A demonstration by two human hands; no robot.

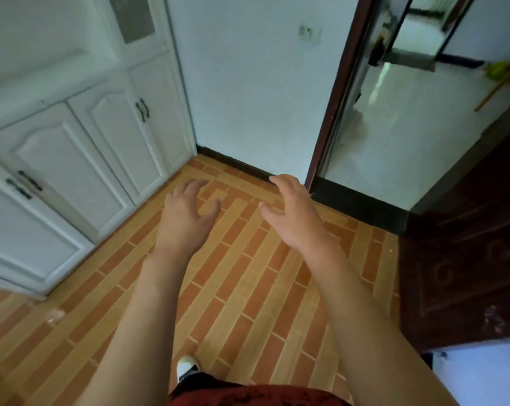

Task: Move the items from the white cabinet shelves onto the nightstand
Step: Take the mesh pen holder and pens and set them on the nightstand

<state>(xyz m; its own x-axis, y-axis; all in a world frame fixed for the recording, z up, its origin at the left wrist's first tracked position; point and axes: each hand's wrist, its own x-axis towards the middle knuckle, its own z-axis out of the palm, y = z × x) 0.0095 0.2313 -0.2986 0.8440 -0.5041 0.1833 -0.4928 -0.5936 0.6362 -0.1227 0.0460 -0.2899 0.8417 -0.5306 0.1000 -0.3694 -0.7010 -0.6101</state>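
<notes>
View from head cam, looking down. Both arms stretch fwd over an orange brick-pattern floor (pixel 233 288). Left hand (pixel 189 213) and right hand (pixel 294 212) are empty, fingers spread and loosely bent, holding nothing. White cabinet (pixel 81 148) stands to the left, lower doors closed; left hand is the nearer one. No items visible; the open shelf part runs off frame upper left. Nightstand not in view. An open doorway (pixel 394 127) lies ahead right, w/ a dark door (pixel 467 259) beside it.
</notes>
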